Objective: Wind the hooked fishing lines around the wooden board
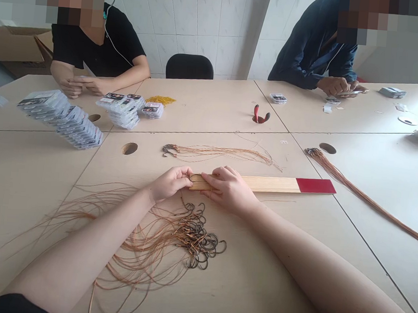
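Observation:
Over the table, a long flat wooden board [272, 184] with a dark red end [316, 185] lies crosswise before me. My left hand [168, 184] is closed in a pinch at the board's left end, on a fish hook [193, 178] there. Fingers of my right hand [231, 191] wrap the board just beside it, thumb underneath or at the near edge. Below both hands spreads a loose pile of dark fish hooks [202, 240] tied to orange-brown lines [139, 254]. Beyond the board rests a smaller bunch of hooks [169, 149] with its lines stretched rightward.
At right lies another hook bundle [314, 153] with long lines. Stacked clear packs [77, 126] stand at left, near yellow strands [161, 100]. Red-handled pliers [261, 115] poke from a table hole. Two people [105, 47] sit opposite, one handling a small flat object [349, 93].

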Tool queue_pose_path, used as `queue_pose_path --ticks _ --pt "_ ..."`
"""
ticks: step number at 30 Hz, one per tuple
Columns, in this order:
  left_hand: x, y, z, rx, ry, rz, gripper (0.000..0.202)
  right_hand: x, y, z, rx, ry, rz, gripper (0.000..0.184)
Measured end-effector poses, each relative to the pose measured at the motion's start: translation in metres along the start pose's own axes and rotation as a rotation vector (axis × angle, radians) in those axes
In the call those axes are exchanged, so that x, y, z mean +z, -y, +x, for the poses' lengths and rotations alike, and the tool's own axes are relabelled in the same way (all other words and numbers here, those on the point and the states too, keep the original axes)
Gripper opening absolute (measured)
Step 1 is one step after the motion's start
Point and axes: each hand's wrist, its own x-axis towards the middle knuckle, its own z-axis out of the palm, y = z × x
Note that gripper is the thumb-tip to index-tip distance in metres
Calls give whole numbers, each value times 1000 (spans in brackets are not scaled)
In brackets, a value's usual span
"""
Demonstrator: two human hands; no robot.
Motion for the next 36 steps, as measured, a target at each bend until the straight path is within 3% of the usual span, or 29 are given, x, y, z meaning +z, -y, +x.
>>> queue_pose_path --ticks 36 --pt "1 -2 -1 -11 10 16 8 -3 2 1 17 0 22 39"
